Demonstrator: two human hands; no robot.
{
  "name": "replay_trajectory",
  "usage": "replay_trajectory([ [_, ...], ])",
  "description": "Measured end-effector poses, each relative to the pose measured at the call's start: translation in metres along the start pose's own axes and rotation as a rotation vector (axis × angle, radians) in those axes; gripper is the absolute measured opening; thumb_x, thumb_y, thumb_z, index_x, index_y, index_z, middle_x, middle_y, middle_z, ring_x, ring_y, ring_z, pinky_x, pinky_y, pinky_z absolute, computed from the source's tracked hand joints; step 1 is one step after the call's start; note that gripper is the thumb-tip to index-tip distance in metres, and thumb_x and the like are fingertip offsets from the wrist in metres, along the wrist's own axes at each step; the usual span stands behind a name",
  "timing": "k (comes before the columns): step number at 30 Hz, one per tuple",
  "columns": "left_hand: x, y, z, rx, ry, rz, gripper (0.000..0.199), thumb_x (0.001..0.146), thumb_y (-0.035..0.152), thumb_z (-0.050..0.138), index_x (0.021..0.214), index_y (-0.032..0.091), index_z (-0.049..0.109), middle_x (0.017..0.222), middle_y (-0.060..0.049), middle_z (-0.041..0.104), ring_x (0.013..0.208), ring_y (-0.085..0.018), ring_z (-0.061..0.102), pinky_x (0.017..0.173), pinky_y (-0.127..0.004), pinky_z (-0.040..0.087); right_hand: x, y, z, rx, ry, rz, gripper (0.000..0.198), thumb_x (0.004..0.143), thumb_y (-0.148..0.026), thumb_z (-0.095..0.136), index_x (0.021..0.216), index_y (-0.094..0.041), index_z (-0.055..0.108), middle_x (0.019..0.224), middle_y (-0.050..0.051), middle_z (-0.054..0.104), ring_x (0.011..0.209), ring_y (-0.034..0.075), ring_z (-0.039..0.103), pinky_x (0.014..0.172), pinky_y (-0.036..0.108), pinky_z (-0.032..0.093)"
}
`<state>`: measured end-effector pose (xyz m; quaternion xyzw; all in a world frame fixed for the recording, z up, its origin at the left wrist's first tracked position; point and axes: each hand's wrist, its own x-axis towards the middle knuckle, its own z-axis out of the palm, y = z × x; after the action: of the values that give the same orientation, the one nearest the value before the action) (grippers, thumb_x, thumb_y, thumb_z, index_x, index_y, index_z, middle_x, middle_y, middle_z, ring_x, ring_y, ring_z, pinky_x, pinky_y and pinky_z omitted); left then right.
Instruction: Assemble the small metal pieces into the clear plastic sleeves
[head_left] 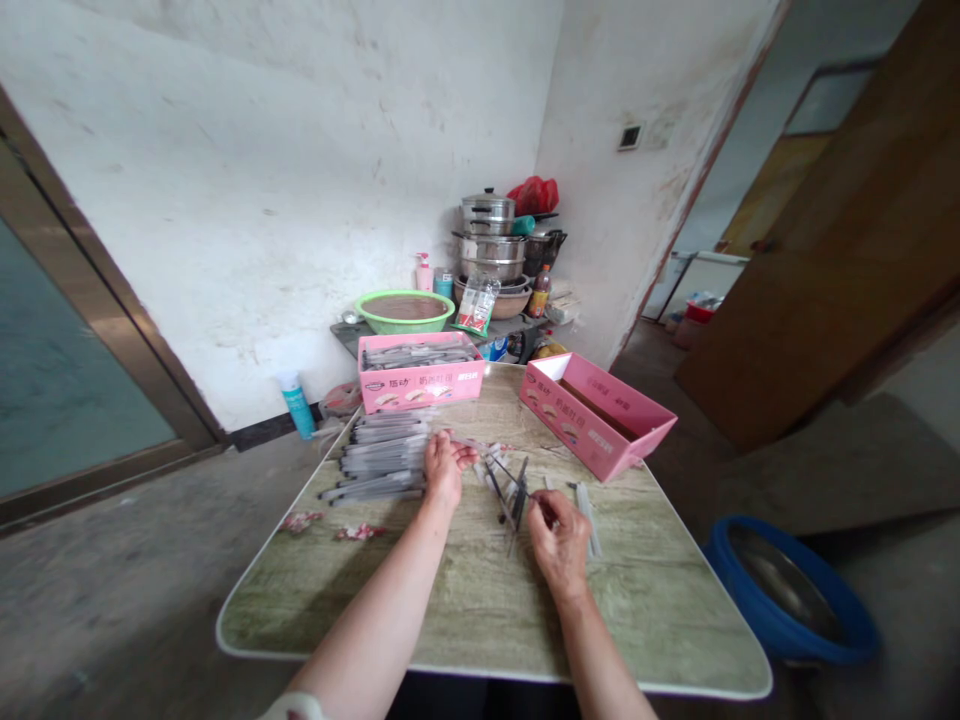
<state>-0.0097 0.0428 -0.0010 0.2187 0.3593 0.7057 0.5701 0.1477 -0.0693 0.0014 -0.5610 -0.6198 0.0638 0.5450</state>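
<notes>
the head view looks forward and down from just above the near edge of the surface (pixel 465 610), close behind the left hand (pixel 444 468) and right hand (pixel 559 535), spreading wide to the wall (pixel 300 150) ahead and a brown door (pixel 832 250) at right.

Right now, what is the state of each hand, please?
Left hand: fingers partly curled; whether it grips anything cannot be told.
Right hand: closed, apparently pinching a thin dark stick.
</notes>
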Motion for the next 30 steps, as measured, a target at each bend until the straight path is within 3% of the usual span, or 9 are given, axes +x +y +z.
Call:
replay_trajectory([
  [9,-0.002,-0.002,-0.001,0.171,-0.126,0.075,0.041,0.077,0.057,0.060,0.087,0.018,0.052,0.053,0.002,0.058,0.041,-0.014,0.056,0.039,-0.022,0.043,0.000,-0.001,-0.002,-0.005,-0.008,0.007,0.021,0.084,-0.026,0.053,0.071,-0.017,0.065,0.063,-0.001,0.059,0.057,0.012,0.053,0.057,0.023,0.039],
  [15,-0.014,-0.003,0.002,0.214,-0.262,-0.042,0.039,0.069,0.048,0.073,0.078,0.013,0.060,0.054,0.000,0.060,0.040,-0.011,0.053,0.038,-0.020,0.043,0.002,-0.005,-0.002,-0.041,-0.050,-0.009,0.026,0.088,-0.030,0.050,0.075,-0.016,0.068,0.065,0.001,0.062,0.060,0.013,0.056,0.059,0.023,0.042],
  [20,-0.021,-0.003,0.004,0.181,-0.394,-0.244,0.028,0.067,0.027,0.078,0.084,0.009,0.066,0.060,-0.005,0.066,0.046,-0.012,0.058,0.043,-0.021,0.048,0.002,-0.003,-0.001,0.016,-0.021,0.053,0.030,0.089,-0.038,0.052,0.099,-0.014,0.068,0.075,0.004,0.067,0.064,0.015,0.059,0.063,0.025,0.046],
  [22,-0.019,-0.002,0.005,0.118,-0.362,-0.287,0.020,0.071,0.020,0.075,0.085,0.007,0.067,0.060,-0.005,0.066,0.046,-0.011,0.059,0.044,-0.020,0.050,0.001,-0.002,-0.001,0.050,0.013,0.092,0.038,0.087,-0.041,0.057,0.111,-0.013,0.064,0.071,0.002,0.065,0.060,0.014,0.058,0.061,0.025,0.047],
  [25,-0.013,0.003,0.005,-0.060,-0.202,-0.369,0.002,0.080,0.007,0.064,0.079,0.006,0.066,0.061,-0.006,0.066,0.048,-0.010,0.061,0.046,-0.017,0.051,0.001,-0.003,-0.001,0.076,0.010,0.102,0.043,0.085,-0.043,0.060,0.114,-0.012,0.061,0.067,0.000,0.062,0.057,0.014,0.057,0.059,0.025,0.047],
  [30,-0.003,0.014,0.006,-0.406,0.098,-0.485,0.024,0.090,0.003,0.048,0.069,0.008,0.060,0.060,-0.005,0.063,0.052,-0.006,0.061,0.049,-0.009,0.051,0.000,-0.005,0.000,0.033,0.022,0.086,0.038,0.087,-0.043,0.056,0.108,-0.012,0.064,0.065,0.000,0.062,0.056,0.013,0.055,0.057,0.023,0.045],
])
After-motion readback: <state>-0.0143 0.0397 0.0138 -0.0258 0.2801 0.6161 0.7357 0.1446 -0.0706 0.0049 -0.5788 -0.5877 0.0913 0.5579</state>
